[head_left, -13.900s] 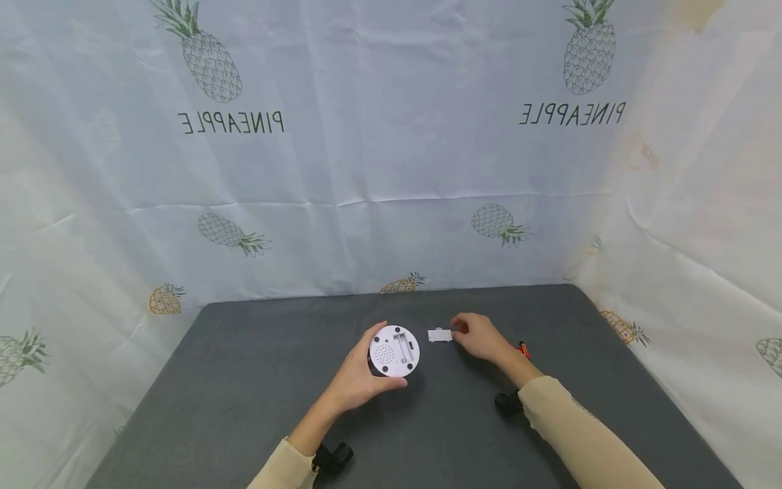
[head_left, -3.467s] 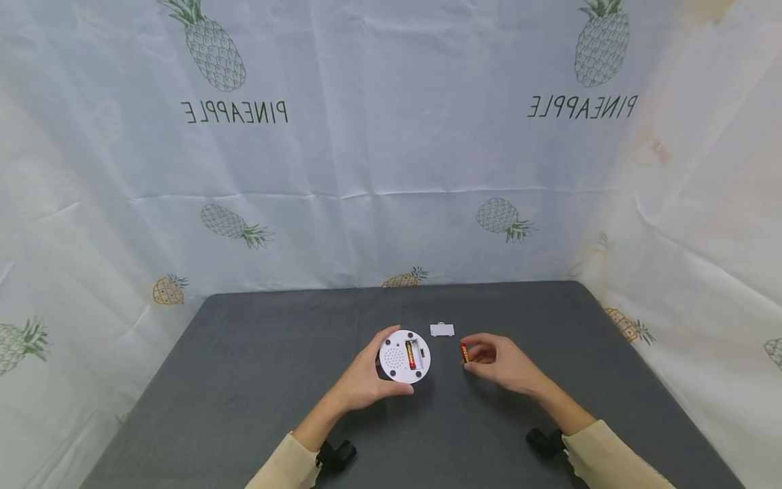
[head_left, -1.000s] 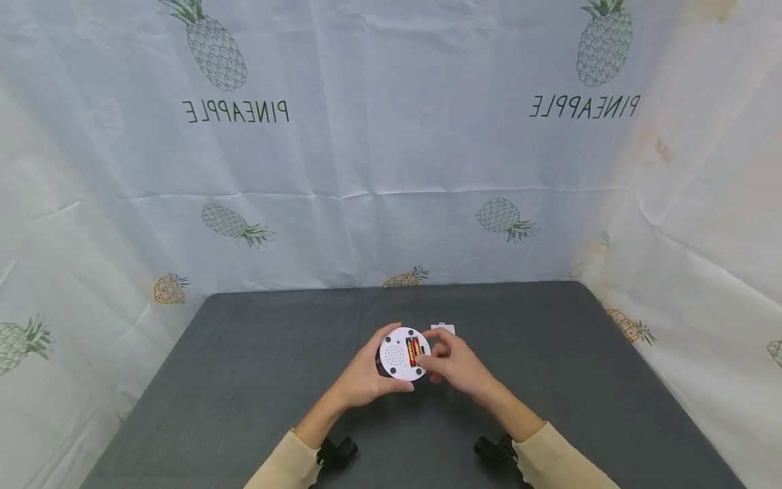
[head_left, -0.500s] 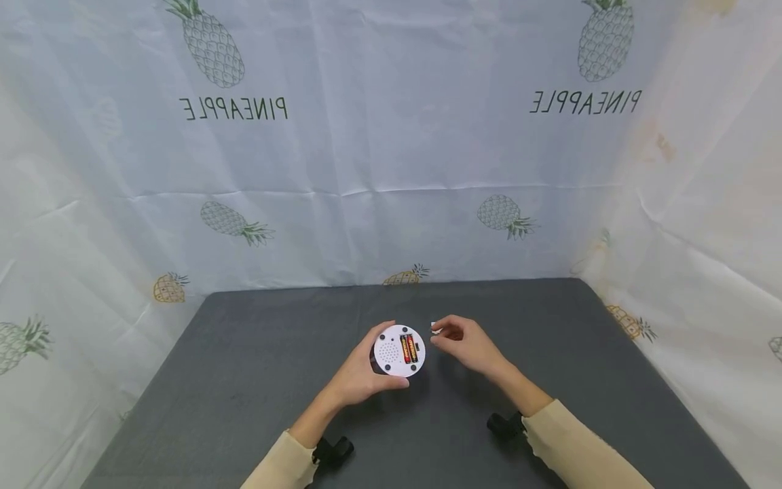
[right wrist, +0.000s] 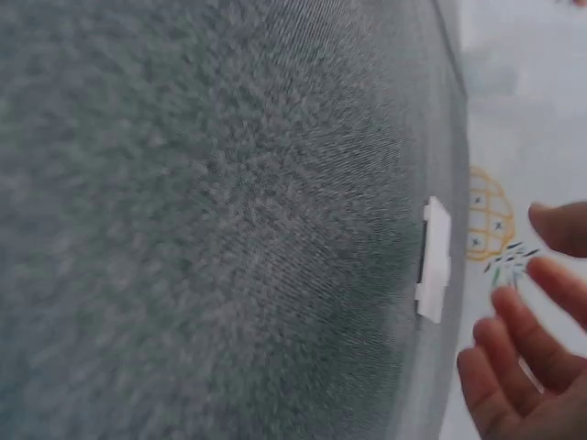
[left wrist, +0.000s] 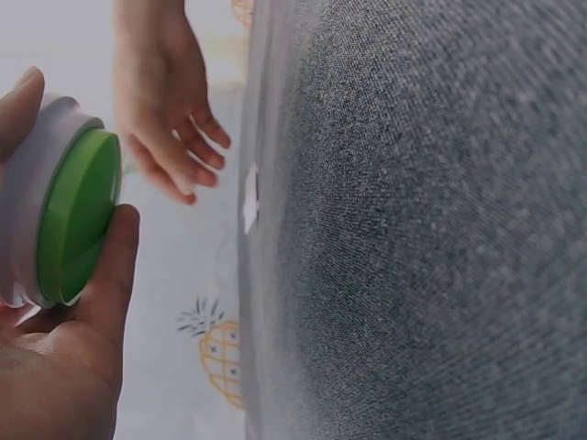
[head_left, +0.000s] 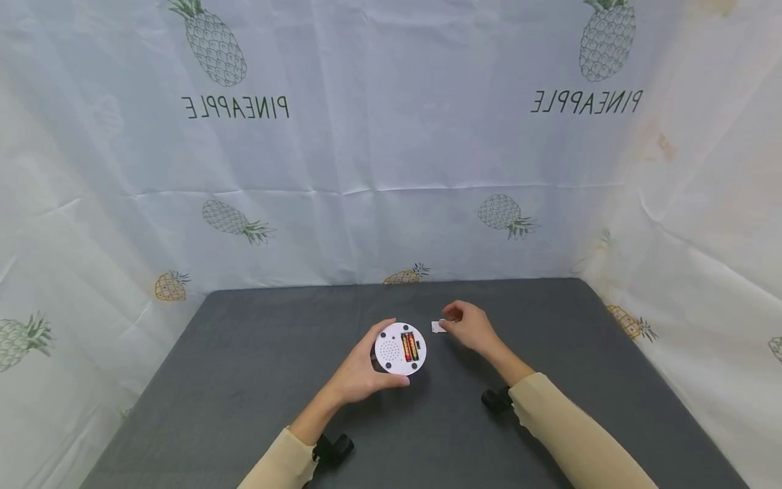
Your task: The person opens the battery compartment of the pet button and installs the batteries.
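My left hand [head_left: 359,373] grips a round buzzer [head_left: 388,354] by its rim, thumb on the near side. Its white underside faces up, with speaker holes and dark feet. Two red and black batteries [head_left: 410,346] lie side by side in its uncovered compartment. In the left wrist view, its green push-button top [left wrist: 81,220] shows between thumb and fingers. A small white battery cover [right wrist: 436,261] lies on the table. My right hand [head_left: 472,327] is over the cover, partly hiding it in the head view; its fingers are loosely bent and hold nothing.
A dark grey cloth-covered table [head_left: 275,380] spreads beneath both hands. Behind it hangs a white curtain [head_left: 379,136] printed with pineapples. Black wrist cameras sit by both sleeves, the left camera [head_left: 333,448] close over the tabletop.
The compartment, bare at first, then holding one battery, now holds two. My right hand brought the second battery there, let go, and moved away to the cover. My left hand kept its grip.
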{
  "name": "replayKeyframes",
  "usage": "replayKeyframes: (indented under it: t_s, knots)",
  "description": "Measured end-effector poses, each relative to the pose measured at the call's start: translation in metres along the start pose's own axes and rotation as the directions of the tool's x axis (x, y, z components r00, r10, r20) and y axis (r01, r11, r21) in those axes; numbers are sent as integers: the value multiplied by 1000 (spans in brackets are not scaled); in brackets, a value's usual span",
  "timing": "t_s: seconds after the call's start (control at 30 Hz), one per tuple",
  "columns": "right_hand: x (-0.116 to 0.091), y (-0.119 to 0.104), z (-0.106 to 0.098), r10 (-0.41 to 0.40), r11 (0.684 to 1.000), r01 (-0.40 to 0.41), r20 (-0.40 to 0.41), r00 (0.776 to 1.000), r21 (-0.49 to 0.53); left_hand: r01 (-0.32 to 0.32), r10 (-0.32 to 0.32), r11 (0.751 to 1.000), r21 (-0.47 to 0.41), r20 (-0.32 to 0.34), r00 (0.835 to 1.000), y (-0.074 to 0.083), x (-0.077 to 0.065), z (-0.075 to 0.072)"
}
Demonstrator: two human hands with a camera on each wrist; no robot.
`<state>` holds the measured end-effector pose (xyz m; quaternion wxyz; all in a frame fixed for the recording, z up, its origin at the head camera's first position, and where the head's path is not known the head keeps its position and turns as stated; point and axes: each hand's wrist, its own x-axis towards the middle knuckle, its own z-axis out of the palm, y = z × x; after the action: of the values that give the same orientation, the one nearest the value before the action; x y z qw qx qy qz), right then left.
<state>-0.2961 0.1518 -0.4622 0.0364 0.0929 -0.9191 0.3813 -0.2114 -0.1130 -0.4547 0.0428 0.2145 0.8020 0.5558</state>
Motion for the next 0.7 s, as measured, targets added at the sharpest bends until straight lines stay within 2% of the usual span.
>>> replayKeyframes:
  t_s: [0.2,0.37,0.7]
  knots:
    - [11,11,8,32,995,-30,20,999,-93,0,0,1000,-3,-7,1000,1,0,2]
    - [17,15,12,27,987,-19,45,999,-162,-2,2,1000,7,-4,1000,0,-1,2]
    - [17,13,8,22,994,-12,88,996,-113,-11,11,1000,24,-1,1000,-4,-2,2]
